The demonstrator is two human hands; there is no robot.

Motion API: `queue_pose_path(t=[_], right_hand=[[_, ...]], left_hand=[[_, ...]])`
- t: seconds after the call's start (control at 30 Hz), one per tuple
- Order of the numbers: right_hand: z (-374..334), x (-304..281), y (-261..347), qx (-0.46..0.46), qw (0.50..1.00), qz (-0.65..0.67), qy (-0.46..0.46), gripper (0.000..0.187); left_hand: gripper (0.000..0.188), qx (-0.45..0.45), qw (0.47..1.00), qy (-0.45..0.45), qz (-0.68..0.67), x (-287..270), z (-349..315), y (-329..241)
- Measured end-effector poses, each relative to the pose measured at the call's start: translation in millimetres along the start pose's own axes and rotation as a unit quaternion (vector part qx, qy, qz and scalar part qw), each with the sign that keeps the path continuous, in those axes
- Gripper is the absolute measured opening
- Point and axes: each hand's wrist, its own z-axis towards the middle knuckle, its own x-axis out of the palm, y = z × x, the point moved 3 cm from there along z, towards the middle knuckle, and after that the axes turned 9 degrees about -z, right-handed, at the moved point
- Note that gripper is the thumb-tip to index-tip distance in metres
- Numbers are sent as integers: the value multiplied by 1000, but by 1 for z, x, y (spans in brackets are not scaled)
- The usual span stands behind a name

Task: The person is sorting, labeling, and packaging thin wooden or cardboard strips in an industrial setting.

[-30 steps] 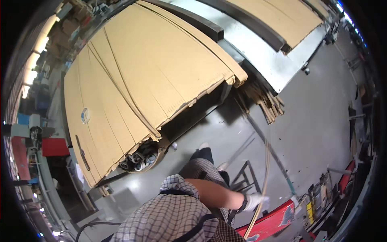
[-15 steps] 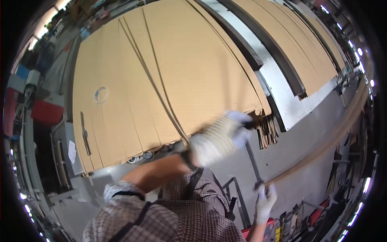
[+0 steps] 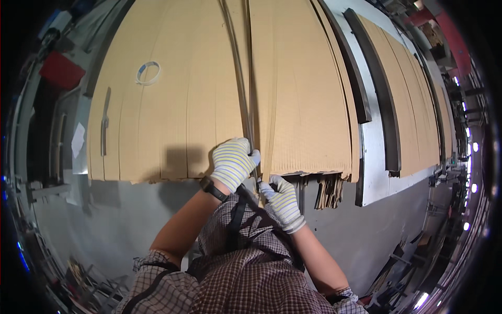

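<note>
Long thin strips run across the cardboard-covered bench (image 3: 204, 78) toward me. At its near edge my left hand (image 3: 231, 163), in a striped glove, is closed on the dark narrow strip (image 3: 241, 89), pinching it near its end. My right hand (image 3: 283, 201), gloved alike, sits just lower and to the right. Its fingers are closed around the near end of a tan strip (image 3: 271, 125), close beside the dark one. The strip ends between the hands are partly hidden by the fingers.
A tape roll (image 3: 148, 73) and a slim dark tool (image 3: 105, 123) lie on the cardboard at left. Dark bars (image 3: 374, 78) rest over a metal plate at right. Ragged cardboard layers (image 3: 329, 191) stick out below the edge. A red bin (image 3: 61, 70) stands far left.
My left hand has moved left from the ragged layers onto the dark strip. My right hand has brought the long strip up from the lower right to beside it. The view has turned right.
</note>
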Motion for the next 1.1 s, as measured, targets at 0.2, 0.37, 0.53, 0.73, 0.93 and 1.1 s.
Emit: queue_pose_path(t=[0.2, 0.37, 0.53, 0.73, 0.93, 1.1], right_hand=[[-11, -48, 7, -37, 993, 77, 86, 14], [-18, -105, 1, -17, 988, 85, 127, 21], [-24, -158, -18, -12, 970, 89, 225, 18], [-33, -215, -22, -155, 938, -183, 250, 14], [10, -248, -27, -29, 939, 113, 324, 35], [48, -257, 37, -1, 889, 281, 363, 36]], left_hand=[[14, -120, 867, 15, -483, 29, -20, -20], [39, -57, 846, -66, -526, 63, -33, -53], [23, -209, 711, 64, -668, 108, -67, -108], [25, -334, 725, 51, -599, 130, -96, -186], [22, -306, 778, 116, -537, 145, -135, -234], [25, -244, 813, 145, -508, 202, -142, -240]])
